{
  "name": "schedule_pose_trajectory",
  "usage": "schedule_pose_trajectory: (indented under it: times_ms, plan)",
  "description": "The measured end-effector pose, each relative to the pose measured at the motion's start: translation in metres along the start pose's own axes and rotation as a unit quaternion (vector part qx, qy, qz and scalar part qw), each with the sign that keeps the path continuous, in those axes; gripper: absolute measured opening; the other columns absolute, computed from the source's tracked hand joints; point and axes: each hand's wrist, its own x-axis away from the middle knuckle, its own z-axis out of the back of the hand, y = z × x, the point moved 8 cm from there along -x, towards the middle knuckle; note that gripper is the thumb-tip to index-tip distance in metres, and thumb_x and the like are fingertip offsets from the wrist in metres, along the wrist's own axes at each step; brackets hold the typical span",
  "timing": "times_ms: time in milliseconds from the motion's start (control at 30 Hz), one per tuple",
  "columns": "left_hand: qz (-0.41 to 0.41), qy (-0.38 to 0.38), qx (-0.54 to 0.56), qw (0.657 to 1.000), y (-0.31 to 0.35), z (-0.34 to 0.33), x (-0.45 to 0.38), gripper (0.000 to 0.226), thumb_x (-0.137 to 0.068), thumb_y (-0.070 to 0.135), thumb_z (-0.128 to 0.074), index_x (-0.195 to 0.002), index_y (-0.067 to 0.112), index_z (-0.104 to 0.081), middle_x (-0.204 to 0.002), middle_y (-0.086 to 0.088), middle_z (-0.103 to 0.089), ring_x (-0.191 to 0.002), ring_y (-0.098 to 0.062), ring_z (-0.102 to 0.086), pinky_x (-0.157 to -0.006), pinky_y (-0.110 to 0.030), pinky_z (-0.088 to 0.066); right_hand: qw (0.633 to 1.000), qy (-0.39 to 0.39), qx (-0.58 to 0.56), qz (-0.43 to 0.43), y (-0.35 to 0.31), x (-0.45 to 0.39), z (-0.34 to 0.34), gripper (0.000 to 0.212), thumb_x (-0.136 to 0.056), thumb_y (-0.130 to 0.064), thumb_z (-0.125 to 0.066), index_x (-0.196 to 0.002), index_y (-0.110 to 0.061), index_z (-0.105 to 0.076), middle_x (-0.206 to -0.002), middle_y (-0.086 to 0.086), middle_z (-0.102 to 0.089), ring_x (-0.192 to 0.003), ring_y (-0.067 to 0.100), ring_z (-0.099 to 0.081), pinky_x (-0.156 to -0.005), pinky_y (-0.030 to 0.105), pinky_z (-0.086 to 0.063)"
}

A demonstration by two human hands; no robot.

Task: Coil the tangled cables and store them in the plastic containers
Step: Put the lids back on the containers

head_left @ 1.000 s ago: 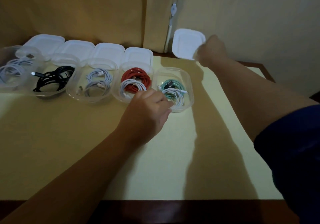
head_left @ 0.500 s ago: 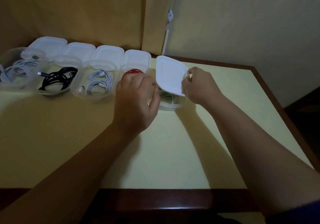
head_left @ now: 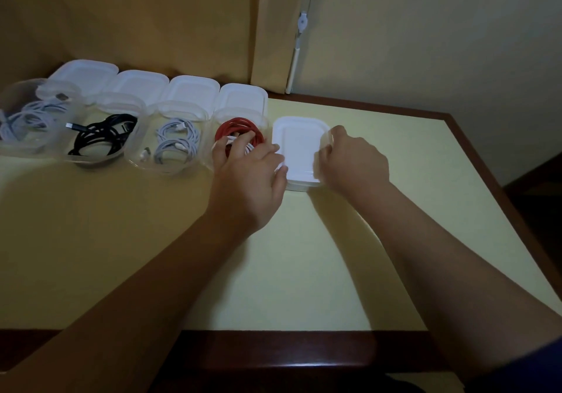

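A white lid (head_left: 299, 146) lies flat on top of the rightmost clear container (head_left: 299, 186); its cables are hidden beneath. My left hand (head_left: 251, 176) grips the lid's left edge, and my right hand (head_left: 352, 161) grips its right edge with curled fingers. Left of it stand open containers in a row: one with a red and a white coil (head_left: 240, 137), one with white coils (head_left: 176, 143), one with a black cable (head_left: 102, 138) and one with pale cables (head_left: 27, 119).
Several white lids (head_left: 188, 91) lie in a row behind the open containers, against a tan curtain. The yellow table (head_left: 273, 271) has a dark wooden border (head_left: 486, 161) on the right and front. A cord hangs at the wall (head_left: 299, 43).
My right hand brought the lid from the back of the table down onto the rightmost container. My left hand moved from the cables to the lid's left edge. The teal and white coils are covered.
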Motion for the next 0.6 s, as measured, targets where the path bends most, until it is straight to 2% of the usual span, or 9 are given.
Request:
schedule_pose_trajectory:
  times_ms: [33,100,167,233,300,367,433,500,600]
  plan:
    - [0.005,-0.003,-0.001,1.0,-0.001,-0.002,0.001,0.034,-0.097,0.036,-0.05,-0.11,0.022,-0.078,-0.125,0.006,-0.073,-0.131,-0.031,-0.053,-0.112,-0.053,-0.026,1.0,-0.007,-0.007,0.008,-0.001,0.001,-0.003,0.053,-0.103,-0.029,-0.035,-0.156,-0.029,-0.032,-0.085,0.003,-0.06,-0.076,0.029,-0.055,-0.068,0.036,-0.039]
    - [0.019,-0.002,0.003,1.0,-0.004,-0.004,0.001,0.034,-0.097,0.037,-0.05,-0.111,0.024,-0.078,-0.126,0.008,-0.072,-0.132,-0.03,-0.053,-0.112,-0.053,-0.023,0.999,-0.024,-0.015,0.021,-0.002,0.003,-0.006,0.063,-0.104,-0.032,-0.032,-0.164,-0.04,-0.013,-0.082,0.003,-0.056,-0.075,0.027,-0.054,-0.068,0.036,-0.039]
    - [0.034,0.001,0.008,0.999,-0.006,-0.003,0.0,0.032,-0.096,0.038,-0.052,-0.111,0.027,-0.078,-0.127,0.01,-0.071,-0.134,-0.03,-0.051,-0.113,-0.05,-0.016,0.999,-0.029,-0.011,0.021,0.0,0.0,-0.003,0.058,-0.104,-0.037,-0.033,-0.161,-0.037,-0.023,-0.095,0.006,-0.057,-0.084,0.031,-0.053,-0.074,0.038,-0.038]
    - [0.042,0.001,0.0,0.999,-0.006,-0.003,-0.001,0.031,-0.095,0.04,-0.053,-0.109,0.03,-0.079,-0.126,0.014,-0.071,-0.136,-0.03,-0.05,-0.114,-0.047,-0.006,0.999,-0.004,-0.014,0.03,-0.002,-0.009,0.007,0.048,-0.103,-0.041,-0.033,-0.149,-0.028,-0.041,-0.111,0.007,-0.058,-0.094,0.033,-0.054,-0.078,0.04,-0.038]
    - [0.051,-0.016,-0.011,0.999,-0.006,-0.004,-0.002,0.033,-0.096,0.043,-0.049,-0.11,0.033,-0.078,-0.129,0.016,-0.069,-0.14,-0.028,-0.045,-0.115,-0.05,0.001,0.998,0.014,-0.028,0.052,-0.011,-0.021,0.013,0.045,-0.104,-0.042,-0.033,-0.138,-0.019,-0.05,-0.125,0.008,-0.056,-0.107,0.033,-0.057,-0.081,0.041,-0.04]
    - [0.058,-0.034,-0.017,0.998,-0.009,-0.005,-0.003,0.035,-0.098,0.045,-0.046,-0.112,0.036,-0.077,-0.131,0.018,-0.067,-0.143,-0.026,-0.04,-0.116,-0.06,0.001,0.995,-0.011,-0.043,0.089,-0.025,-0.033,0.003,0.049,-0.103,-0.042,-0.032,-0.139,-0.014,-0.05,-0.137,0.009,-0.054,-0.12,0.033,-0.056,-0.088,0.043,-0.044]
    - [0.065,-0.054,-0.017,0.996,-0.01,-0.006,-0.003,0.036,-0.099,0.046,-0.044,-0.114,0.037,-0.075,-0.133,0.019,-0.066,-0.146,-0.025,-0.037,-0.116,-0.067,-0.001,0.989,-0.065,-0.061,0.122,-0.036,-0.035,-0.017,0.062,-0.1,-0.047,-0.03,-0.153,-0.015,-0.041,-0.154,0.007,-0.046,-0.135,0.032,-0.049,-0.103,0.047,-0.046]
    - [0.073,-0.073,-0.018,0.995,-0.01,-0.008,-0.003,0.038,-0.1,0.047,-0.042,-0.118,0.037,-0.074,-0.137,0.019,-0.063,-0.148,-0.025,-0.033,-0.116,-0.067,0.002,0.984,-0.081,-0.087,0.131,-0.039,-0.035,-0.027,0.074,-0.096,-0.052,-0.024,-0.16,-0.015,-0.034,-0.165,0.005,-0.036,-0.146,0.029,-0.04,-0.114,0.049,-0.041]
    - [0.076,-0.079,-0.02,0.994,-0.008,-0.009,-0.002,0.038,-0.102,0.046,-0.041,-0.122,0.038,-0.072,-0.14,0.019,-0.061,-0.148,-0.024,-0.032,-0.116,-0.065,0.006,0.979,-0.091,-0.146,0.106,-0.035,-0.035,-0.027,0.076,-0.097,-0.052,-0.022,-0.163,-0.016,-0.031,-0.167,0.007,-0.032,-0.151,0.026,-0.034,-0.121,0.046,-0.032]
